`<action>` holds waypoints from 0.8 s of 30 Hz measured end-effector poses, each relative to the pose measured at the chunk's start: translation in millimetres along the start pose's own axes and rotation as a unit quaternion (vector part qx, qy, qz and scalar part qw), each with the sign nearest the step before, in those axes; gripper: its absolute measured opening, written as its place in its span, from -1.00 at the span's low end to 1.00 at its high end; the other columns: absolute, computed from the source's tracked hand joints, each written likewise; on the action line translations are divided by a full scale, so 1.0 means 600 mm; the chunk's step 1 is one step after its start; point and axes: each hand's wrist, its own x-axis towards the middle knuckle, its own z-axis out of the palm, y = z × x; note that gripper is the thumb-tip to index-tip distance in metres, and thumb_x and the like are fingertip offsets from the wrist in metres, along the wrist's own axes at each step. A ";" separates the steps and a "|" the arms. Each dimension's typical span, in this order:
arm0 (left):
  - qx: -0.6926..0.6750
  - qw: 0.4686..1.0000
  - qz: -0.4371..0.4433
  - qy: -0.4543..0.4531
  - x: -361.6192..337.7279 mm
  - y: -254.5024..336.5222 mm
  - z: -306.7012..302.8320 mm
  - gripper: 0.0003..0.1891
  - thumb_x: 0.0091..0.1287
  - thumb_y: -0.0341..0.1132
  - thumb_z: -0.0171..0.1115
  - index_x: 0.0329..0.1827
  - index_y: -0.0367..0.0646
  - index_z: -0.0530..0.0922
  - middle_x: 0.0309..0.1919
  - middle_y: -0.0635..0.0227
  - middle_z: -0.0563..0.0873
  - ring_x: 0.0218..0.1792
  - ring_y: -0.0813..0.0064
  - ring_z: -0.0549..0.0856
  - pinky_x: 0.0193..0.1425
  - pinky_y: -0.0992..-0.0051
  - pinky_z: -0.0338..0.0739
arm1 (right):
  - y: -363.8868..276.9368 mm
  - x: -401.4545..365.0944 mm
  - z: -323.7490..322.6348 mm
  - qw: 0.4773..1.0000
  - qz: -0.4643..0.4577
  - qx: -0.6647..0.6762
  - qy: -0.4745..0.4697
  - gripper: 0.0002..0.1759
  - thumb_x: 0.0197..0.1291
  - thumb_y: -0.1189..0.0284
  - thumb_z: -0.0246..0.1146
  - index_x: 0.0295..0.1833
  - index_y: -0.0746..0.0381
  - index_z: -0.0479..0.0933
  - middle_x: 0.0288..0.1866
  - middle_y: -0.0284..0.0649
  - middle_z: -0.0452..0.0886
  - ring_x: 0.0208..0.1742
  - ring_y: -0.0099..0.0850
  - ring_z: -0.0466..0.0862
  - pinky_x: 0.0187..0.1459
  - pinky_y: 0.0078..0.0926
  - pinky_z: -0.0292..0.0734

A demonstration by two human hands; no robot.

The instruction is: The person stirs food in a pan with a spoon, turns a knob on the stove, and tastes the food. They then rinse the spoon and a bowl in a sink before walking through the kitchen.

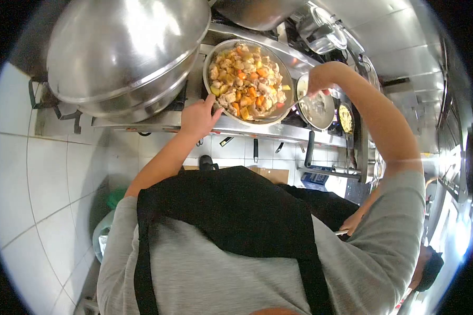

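A wide round pan sits on the stove, full of chunks of pale meat with orange and yellow vegetable pieces. My left hand is closed at the pan's near left rim, gripping it by the edge. Reaching across from the right, my right hand is closed around the handle of a metal spoon. The spoon slants down to the left, its end among the food by the near right rim. Below my right hand is a smaller frying pan with pale residue inside.
A huge domed metal pot stands at the left. A small pan of yellowish food and a shiny pot are at the right. The frying pan's black handle juts past the stove edge. Close by my right, another person's hand shows.
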 end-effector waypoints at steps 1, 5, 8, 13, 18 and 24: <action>-0.001 1.000 0.002 0.003 0.003 0.000 0.004 -0.61 0.28 0.02 0.15 -0.10 -0.11 0.38 -0.37 0.08 0.68 -0.34 0.07 0.69 -0.35 0.17 0.55 | -0.012 0.002 -0.003 1.000 -0.007 -0.001 -0.016 -0.60 0.03 0.09 0.33 -0.10 0.11 0.66 -0.50 -0.19 0.65 -0.55 -0.36 0.59 -0.48 -0.33 0.49; 0.026 0.999 0.031 0.029 0.004 -0.008 0.018 -0.62 0.25 -0.02 0.20 -0.07 -0.11 0.44 -0.50 0.20 0.64 -0.47 0.16 0.67 -0.43 0.22 0.55 | -0.056 0.016 -0.009 0.996 -0.027 0.045 -0.072 -0.66 0.07 0.14 0.32 -0.17 0.17 0.66 -0.57 -0.27 0.58 -0.62 -0.43 0.50 -0.56 -0.39 0.44; 0.029 0.998 0.046 0.038 0.006 -0.011 0.018 -0.65 0.26 -0.03 0.18 -0.09 -0.09 0.45 -0.51 0.20 0.63 -0.48 0.16 0.67 -0.45 0.21 0.54 | -0.070 0.063 0.044 0.995 -0.029 0.094 -0.023 -0.66 0.13 0.13 0.26 -0.22 0.19 0.66 -0.55 -0.22 0.58 -0.57 -0.39 0.51 -0.50 -0.36 0.46; -0.004 0.997 0.078 0.026 0.008 -0.018 0.016 -0.69 0.28 -0.04 0.15 -0.09 -0.05 0.45 -0.49 0.17 0.65 -0.44 0.11 0.67 -0.41 0.16 0.54 | -0.139 0.139 0.246 0.975 -0.029 0.095 0.201 -0.72 0.20 0.32 0.12 -0.16 0.25 0.64 -0.22 -0.01 0.67 -0.18 -0.08 0.69 -0.17 -0.16 0.60; -0.019 0.997 0.074 0.000 0.011 -0.021 0.013 -0.69 0.26 -0.04 0.16 -0.10 -0.04 0.45 -0.48 0.13 0.64 -0.42 0.07 0.66 -0.39 0.11 0.53 | -0.218 0.198 0.308 0.921 0.092 0.286 0.247 -0.67 0.17 0.30 0.12 -0.06 0.27 0.59 -0.07 -0.02 0.66 0.01 -0.05 0.65 0.03 -0.18 0.56; -0.029 0.995 0.090 0.015 0.012 -0.026 0.012 -0.75 0.25 -0.08 0.17 -0.17 -0.03 0.45 -0.53 0.14 0.62 -0.46 0.08 0.65 -0.39 0.15 0.51 | -0.209 0.214 0.264 0.875 0.160 0.373 0.265 -0.61 0.16 0.17 0.20 -0.10 0.27 0.61 -0.04 -0.01 0.65 0.03 -0.10 0.65 0.03 -0.20 0.56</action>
